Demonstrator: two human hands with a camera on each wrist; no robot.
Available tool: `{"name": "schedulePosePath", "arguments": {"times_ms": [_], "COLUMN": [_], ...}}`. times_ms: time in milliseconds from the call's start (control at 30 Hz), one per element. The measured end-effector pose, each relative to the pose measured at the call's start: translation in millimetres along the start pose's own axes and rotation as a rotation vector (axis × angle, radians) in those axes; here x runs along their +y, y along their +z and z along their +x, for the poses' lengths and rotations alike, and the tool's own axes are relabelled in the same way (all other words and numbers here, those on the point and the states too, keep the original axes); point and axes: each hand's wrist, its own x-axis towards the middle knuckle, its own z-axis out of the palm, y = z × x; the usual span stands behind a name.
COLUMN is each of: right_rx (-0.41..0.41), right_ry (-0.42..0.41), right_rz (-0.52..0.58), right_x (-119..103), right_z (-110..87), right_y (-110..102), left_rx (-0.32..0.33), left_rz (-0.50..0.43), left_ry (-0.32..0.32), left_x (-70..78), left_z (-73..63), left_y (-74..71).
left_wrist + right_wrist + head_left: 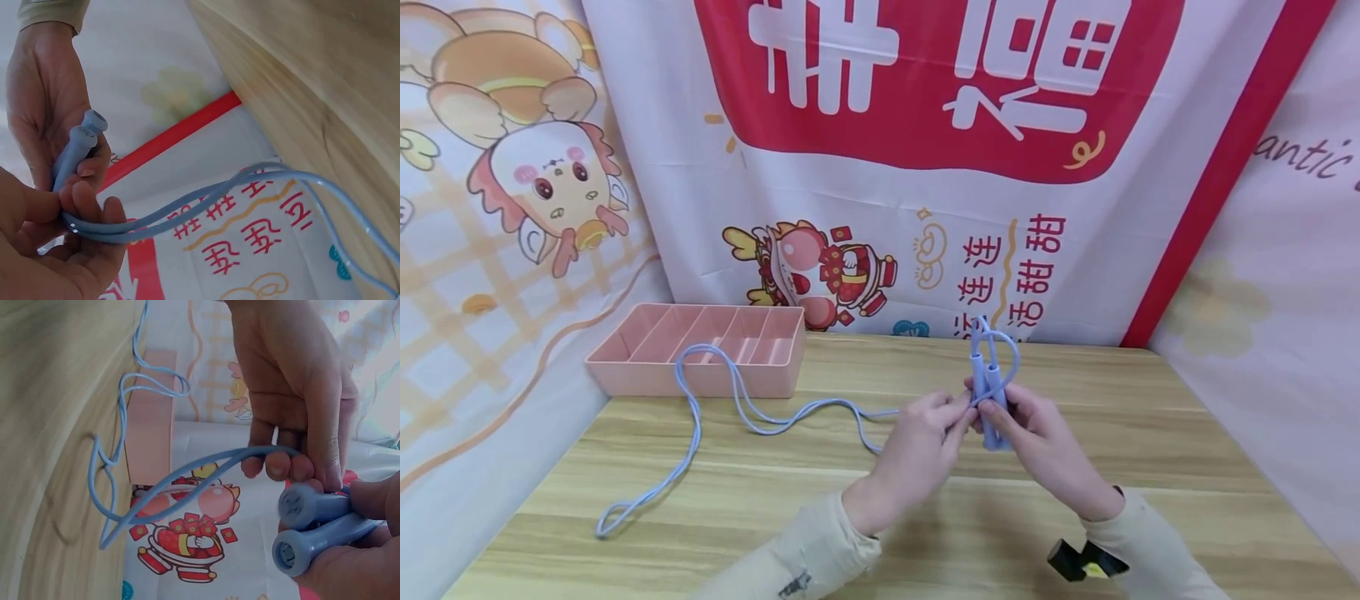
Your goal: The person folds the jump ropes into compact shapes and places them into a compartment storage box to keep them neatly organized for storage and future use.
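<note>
A light-blue jump rope has its two handles (994, 382) side by side, held upright above the table in the head view. My right hand (1051, 443) grips both handles, thumb across their front. The left hand (921, 450) pinches the doubled cord close beside them. In the left wrist view the left hand (56, 250) has two strands of cord (156, 222) between thumb and fingers. The handle ends (289, 553) point towards the camera in the right wrist view. A small cord loop (1017, 358) arches above the handles; the remaining cord (695, 429) trails leftward across the table.
A pink divided box (700, 379) stands at the table's back left, with a bend of the cord across its front rim. The wooden table (1150, 433) is enclosed by printed cloths (655, 167) at the back and sides.
</note>
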Motion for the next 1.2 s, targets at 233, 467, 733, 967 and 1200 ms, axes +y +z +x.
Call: {"name": "schedulePosePath", "arguments": {"times_ms": [233,467,733,967,1200], "right_rx": [0.032,0.076,0.167,0.169,0.175], "right_ry": [-0.026,-0.05,-0.05,-0.012,-0.01], "right_rz": [-0.02,-0.053,-0.09,-0.069,-0.081], "right_x": [6.2,10.2,10.2,10.6,11.5], "right_z": [-0.2,0.9,-1.5,-1.9,-0.5], "right_y": [5.0,9.0,10.1,9.7,11.7], "left_rx": [-0.142,-0.196,-0.202,-0.203,-0.181], "left_rz": [0.309,0.415,0.427,0.439,0.471], "left_ry": [0.115,0.16,0.189,0.203,0.244], "left_x": [2.1,2.2,3.6,2.1,-0.3], "left_z": [-1.6,-1.6,-0.6,-1.5,-1.9], "left_y": [-0.1,-0.8,0.1,1.0,1.7]}}
